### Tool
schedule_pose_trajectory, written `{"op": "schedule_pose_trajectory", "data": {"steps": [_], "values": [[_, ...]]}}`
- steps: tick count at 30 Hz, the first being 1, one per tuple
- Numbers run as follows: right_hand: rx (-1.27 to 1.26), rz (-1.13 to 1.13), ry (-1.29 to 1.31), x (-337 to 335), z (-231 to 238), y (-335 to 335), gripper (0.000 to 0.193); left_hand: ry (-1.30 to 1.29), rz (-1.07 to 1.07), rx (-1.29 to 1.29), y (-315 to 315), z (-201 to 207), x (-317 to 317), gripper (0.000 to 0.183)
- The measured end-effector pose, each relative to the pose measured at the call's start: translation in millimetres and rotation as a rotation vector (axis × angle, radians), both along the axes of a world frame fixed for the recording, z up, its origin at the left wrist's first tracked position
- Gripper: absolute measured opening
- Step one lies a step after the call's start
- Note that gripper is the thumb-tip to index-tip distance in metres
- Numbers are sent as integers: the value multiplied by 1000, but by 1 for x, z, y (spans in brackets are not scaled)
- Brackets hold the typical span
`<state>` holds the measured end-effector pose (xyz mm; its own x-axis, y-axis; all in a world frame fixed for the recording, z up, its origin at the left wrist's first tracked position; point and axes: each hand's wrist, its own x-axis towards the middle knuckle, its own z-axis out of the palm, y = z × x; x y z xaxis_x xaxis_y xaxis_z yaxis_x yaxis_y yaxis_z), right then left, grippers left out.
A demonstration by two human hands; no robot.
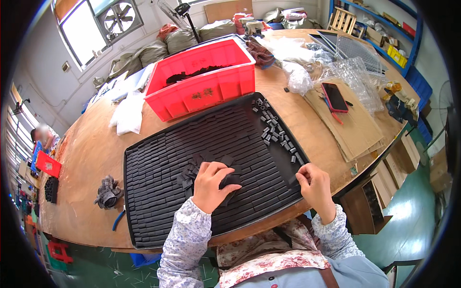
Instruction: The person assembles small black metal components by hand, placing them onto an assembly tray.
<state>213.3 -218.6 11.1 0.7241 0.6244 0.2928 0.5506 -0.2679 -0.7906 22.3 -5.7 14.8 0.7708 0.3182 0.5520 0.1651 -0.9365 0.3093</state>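
A large black tray lies before me, lined with rows of small flat black pieces. My left hand is curled over a loose heap of these black pieces in the middle, with dark pieces between thumb and fingers. At the tray's right edge my right hand has thumb and forefinger pinched together; what they hold, if anything, is too small to make out. Short black tubes lie scattered along the right side of the tray, just beyond that hand.
Behind the tray stands a red bin with black pieces inside. On the wooden table are a grey crumpled cloth, blue-handled tool, cardboard sheets, a phone and clear plastic. Another person is far left.
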Motion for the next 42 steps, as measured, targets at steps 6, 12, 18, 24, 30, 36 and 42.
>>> {"op": "schedule_pose_trajectory", "data": {"steps": [6,12,18,24,30,36,42], "values": [[-130,187,-339,5,-10,-2,11,40,-49,-202,3,-14,1,34],[-103,197,-525,31,-3,17,19,-73,-168,-222,-11,-1,7,25],[-122,263,-608,44,-15,32,20,151,-298,-1002,-32,-8,5,25],[189,345,-226,-1,8,26,17,59,-430,-1182,-36,-16,7,23],[352,595,881,-31,-6,25,11,125,-423,-1298,-34,-16,7,35],[347,629,856,-38,-13,30,12,105,-417,-1329,-33,-19,7,41],[339,568,728,-43,-13,28,9,149,-448,-1356,-35,-18,8,43]]}}
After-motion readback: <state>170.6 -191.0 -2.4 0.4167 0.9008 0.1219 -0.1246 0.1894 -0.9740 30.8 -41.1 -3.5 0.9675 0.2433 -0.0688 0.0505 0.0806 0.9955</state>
